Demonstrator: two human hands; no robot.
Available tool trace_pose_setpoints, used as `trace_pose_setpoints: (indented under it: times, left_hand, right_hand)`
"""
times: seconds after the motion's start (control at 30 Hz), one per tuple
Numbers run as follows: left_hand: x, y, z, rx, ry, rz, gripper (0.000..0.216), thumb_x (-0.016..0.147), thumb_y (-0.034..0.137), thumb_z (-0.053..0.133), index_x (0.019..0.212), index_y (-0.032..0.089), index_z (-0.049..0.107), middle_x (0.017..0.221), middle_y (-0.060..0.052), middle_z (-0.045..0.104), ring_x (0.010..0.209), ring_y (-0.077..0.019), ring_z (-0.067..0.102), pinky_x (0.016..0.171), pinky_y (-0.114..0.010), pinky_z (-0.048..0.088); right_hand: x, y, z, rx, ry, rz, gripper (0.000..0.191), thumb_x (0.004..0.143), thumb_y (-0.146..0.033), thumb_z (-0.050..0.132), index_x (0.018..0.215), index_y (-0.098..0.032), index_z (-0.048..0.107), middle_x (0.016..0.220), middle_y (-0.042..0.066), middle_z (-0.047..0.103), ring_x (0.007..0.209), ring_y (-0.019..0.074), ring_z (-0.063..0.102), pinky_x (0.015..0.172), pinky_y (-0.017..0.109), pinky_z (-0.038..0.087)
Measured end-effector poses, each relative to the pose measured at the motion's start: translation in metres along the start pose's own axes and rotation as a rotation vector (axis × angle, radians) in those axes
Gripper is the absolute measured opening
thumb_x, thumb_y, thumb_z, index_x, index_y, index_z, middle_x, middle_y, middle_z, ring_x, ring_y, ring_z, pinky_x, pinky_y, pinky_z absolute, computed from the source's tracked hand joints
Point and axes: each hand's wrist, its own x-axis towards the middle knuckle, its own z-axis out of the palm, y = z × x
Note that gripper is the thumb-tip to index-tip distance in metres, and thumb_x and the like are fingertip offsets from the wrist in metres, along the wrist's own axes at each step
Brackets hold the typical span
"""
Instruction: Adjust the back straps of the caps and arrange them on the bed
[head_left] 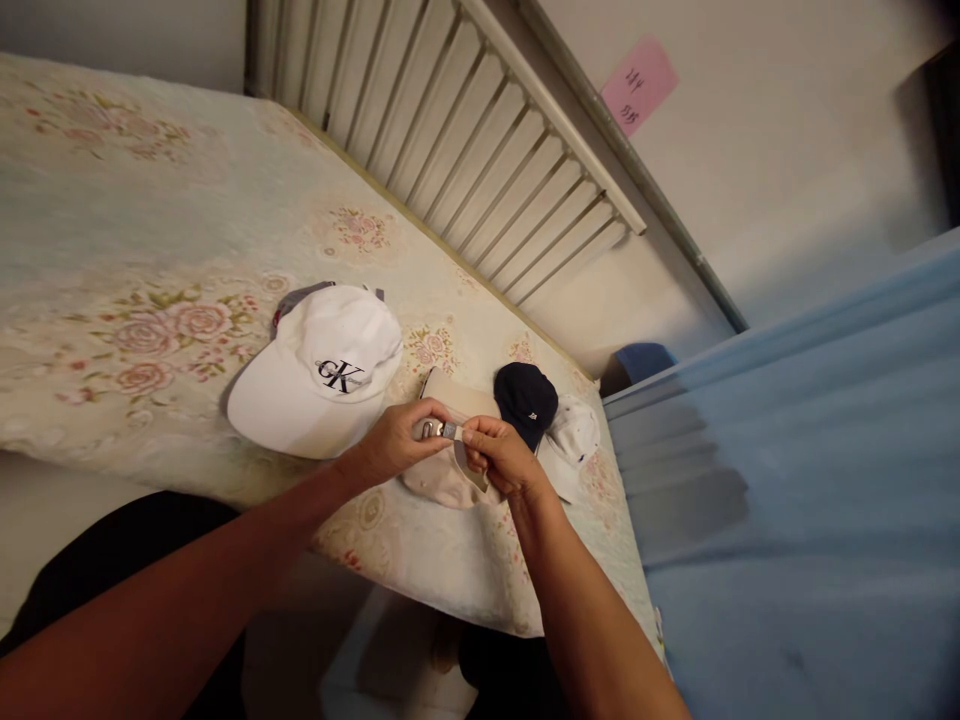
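Observation:
A beige cap [450, 470] lies upside down near the front edge of a flowered mattress [150, 250]. My left hand [397, 440] and my right hand [499, 455] meet over it, both pinching the cap's back strap and its small metal buckle [442, 430]. To the left rests a white cap [322, 370] with a black logo on its front. On the right, a dark navy cap [526, 398] sits partly on another white cap [574, 440].
A slatted metal headboard [465, 130] runs along the mattress's far side. A pink note [639, 85] is stuck on the wall. A blue curtain [795, 480] hangs on the right. My dark-clothed legs show below the mattress edge.

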Motion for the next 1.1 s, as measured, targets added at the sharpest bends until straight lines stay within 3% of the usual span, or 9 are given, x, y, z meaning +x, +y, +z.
trace_pose_setpoints:
  times: [0.5, 0.7, 0.9, 1.1]
  left_hand:
    - [-0.001, 0.0, 0.003, -0.007, 0.006, 0.015, 0.015, 0.076, 0.024, 0.061, 0.09, 0.018, 0.059, 0.082, 0.001, 0.064, 0.076, -0.0137, 0.06, 0.071, -0.027, 0.048]
    - [-0.001, 0.001, 0.001, -0.006, 0.01, 0.009, 0.013, 0.076, 0.023, 0.059, 0.088, 0.018, 0.06, 0.079, 0.002, 0.063, 0.074, -0.013, 0.058, 0.069, -0.025, 0.047]
    - [-0.001, 0.003, 0.001, -0.024, 0.021, -0.01, 0.015, 0.075, 0.023, 0.06, 0.089, 0.018, 0.059, 0.08, 0.001, 0.064, 0.075, -0.0135, 0.059, 0.07, -0.025, 0.047]
    - [0.0, 0.003, 0.002, -0.037, 0.015, -0.01, 0.013, 0.075, 0.021, 0.059, 0.088, 0.018, 0.06, 0.08, 0.001, 0.065, 0.073, -0.0129, 0.059, 0.068, -0.023, 0.047]
  right_hand:
    - [0.001, -0.007, 0.013, -0.01, -0.002, -0.008, 0.027, 0.063, -0.039, 0.075, 0.065, -0.017, 0.059, 0.044, -0.007, 0.049, 0.04, 0.0049, 0.035, 0.043, 0.019, 0.025]
    - [-0.002, -0.016, 0.012, -0.133, 0.039, -0.045, 0.025, 0.067, -0.039, 0.073, 0.073, -0.016, 0.066, 0.059, -0.002, 0.061, 0.051, 0.0069, 0.048, 0.05, 0.019, 0.035]
    - [-0.008, -0.028, 0.004, -0.344, 0.067, 0.031, 0.023, 0.072, -0.041, 0.067, 0.07, -0.018, 0.064, 0.062, -0.003, 0.06, 0.042, 0.0047, 0.037, 0.04, 0.02, 0.024]
    - [-0.003, -0.028, 0.013, -0.352, 0.026, 0.017, 0.025, 0.073, -0.04, 0.065, 0.062, -0.018, 0.06, 0.053, -0.005, 0.055, 0.041, 0.0048, 0.034, 0.041, 0.02, 0.023]
